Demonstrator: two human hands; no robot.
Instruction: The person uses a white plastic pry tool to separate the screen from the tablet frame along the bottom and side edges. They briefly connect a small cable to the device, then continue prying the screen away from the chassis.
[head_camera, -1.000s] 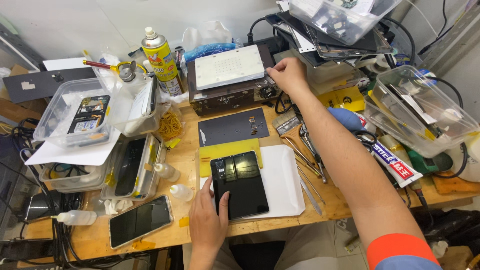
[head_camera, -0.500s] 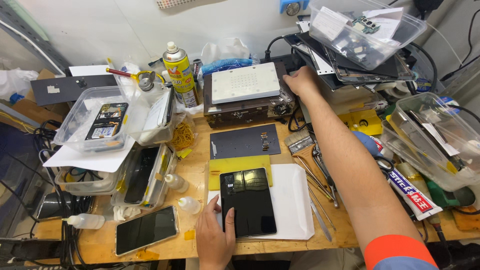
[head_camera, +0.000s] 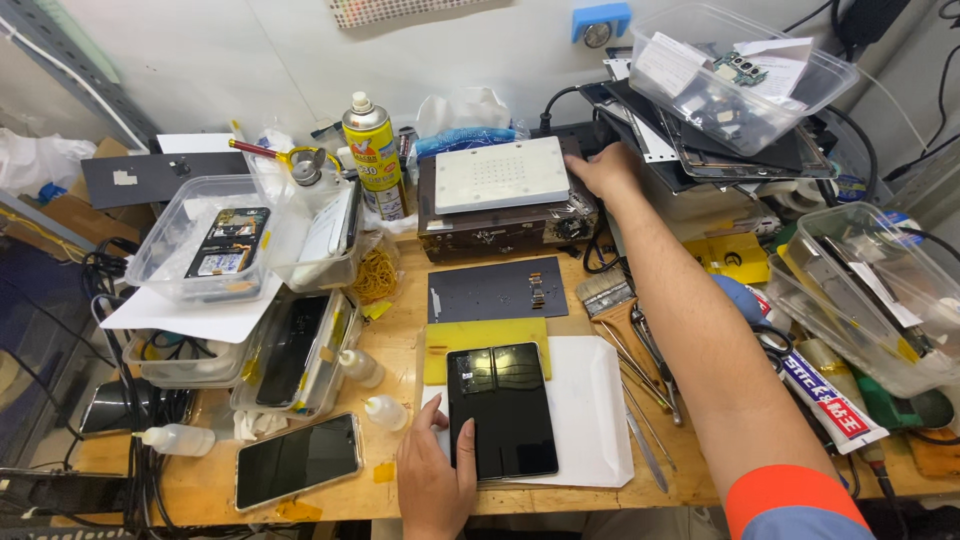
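A black foldable phone (head_camera: 500, 408) lies opened flat on a white sheet (head_camera: 590, 410) at the front of the wooden bench. My left hand (head_camera: 435, 478) rests on the phone's lower left corner, fingers spread, pressing it down. My right hand (head_camera: 603, 170) reaches far back, at the right rear corner of a brown heating box topped by a white perforated plate (head_camera: 500, 174); what its fingers touch is hidden. A yellow mat (head_camera: 482, 337) and a dark grey mat (head_camera: 497, 289) lie between phone and box.
Clear tubs with phone parts (head_camera: 215, 250) stack at left, a spray can (head_camera: 372, 153) stands behind. Another phone (head_camera: 298, 460) lies front left by small dropper bottles (head_camera: 384, 412). A brush and metal tools (head_camera: 630, 345) lie right of the sheet. More tubs (head_camera: 880, 300) crowd the right.
The camera has tilted and moved nearer. My right hand slid from the box's front right corner back to its rear right corner. My left hand stays on the phone.
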